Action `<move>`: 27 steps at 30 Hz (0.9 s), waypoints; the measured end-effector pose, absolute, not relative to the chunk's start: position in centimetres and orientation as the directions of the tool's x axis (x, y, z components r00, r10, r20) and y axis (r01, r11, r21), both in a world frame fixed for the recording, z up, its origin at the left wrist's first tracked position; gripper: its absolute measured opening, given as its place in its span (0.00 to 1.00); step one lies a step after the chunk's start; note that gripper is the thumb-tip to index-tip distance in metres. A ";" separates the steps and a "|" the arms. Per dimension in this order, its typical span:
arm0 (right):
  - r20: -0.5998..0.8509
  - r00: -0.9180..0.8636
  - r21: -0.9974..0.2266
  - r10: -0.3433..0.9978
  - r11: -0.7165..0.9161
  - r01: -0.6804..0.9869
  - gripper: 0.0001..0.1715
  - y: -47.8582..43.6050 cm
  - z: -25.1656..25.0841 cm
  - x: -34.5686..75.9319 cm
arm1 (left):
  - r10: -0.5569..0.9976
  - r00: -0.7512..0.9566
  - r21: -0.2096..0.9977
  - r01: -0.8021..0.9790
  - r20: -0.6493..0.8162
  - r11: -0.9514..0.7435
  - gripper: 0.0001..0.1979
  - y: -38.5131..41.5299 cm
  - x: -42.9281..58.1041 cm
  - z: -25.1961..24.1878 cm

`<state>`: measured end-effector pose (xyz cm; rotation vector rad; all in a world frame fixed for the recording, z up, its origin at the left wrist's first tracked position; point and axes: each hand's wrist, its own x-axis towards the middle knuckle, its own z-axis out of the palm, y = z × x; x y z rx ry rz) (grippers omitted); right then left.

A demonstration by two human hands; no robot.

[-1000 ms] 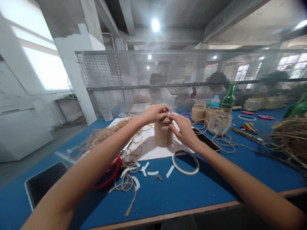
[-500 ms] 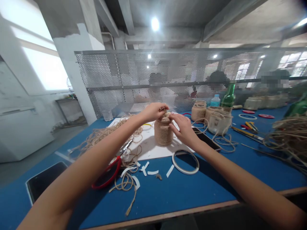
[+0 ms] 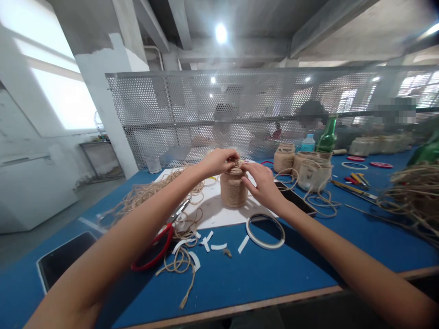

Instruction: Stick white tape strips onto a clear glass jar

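A jar wrapped in jute twine [image 3: 233, 188] stands upright on a white sheet [image 3: 219, 210] in the middle of the blue table [image 3: 260, 274]. My left hand [image 3: 219, 161] is at the jar's top left, fingers pinched on the twine at the neck. My right hand [image 3: 262, 183] rests against the jar's upper right side, fingers pressing the twine at the rim. A loose pile of twine [image 3: 151, 192] lies to the left of the jar.
A tape ring [image 3: 265, 231], white tape scraps [image 3: 209, 244] and red-handled scissors [image 3: 159, 242] lie in front. A black phone [image 3: 61, 262] sits near left, another dark slab [image 3: 295, 201] right of the jar. More wrapped jars [image 3: 302, 167], green bottles [image 3: 326, 137] and twine lie right. People sit behind the mesh screen [image 3: 260, 105].
Both hands stay at the jar's neck with only slight finger shifts; the view has drifted a little.
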<state>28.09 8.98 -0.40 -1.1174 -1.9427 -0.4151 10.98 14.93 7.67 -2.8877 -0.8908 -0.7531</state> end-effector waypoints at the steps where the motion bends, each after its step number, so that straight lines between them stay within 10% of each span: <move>1: 0.794 -0.251 -0.115 0.553 0.543 0.832 0.18 8.9 -0.4 28.1 | 0.530 0.714 0.124 0.539 0.457 -0.833 0.10 14.9 11.0 7.7; 27: 0.806 -0.195 -0.156 0.558 0.519 0.841 0.23 8.8 -1.1 27.8 | 0.600 0.650 0.023 0.670 0.466 -0.742 0.10 14.0 11.5 7.9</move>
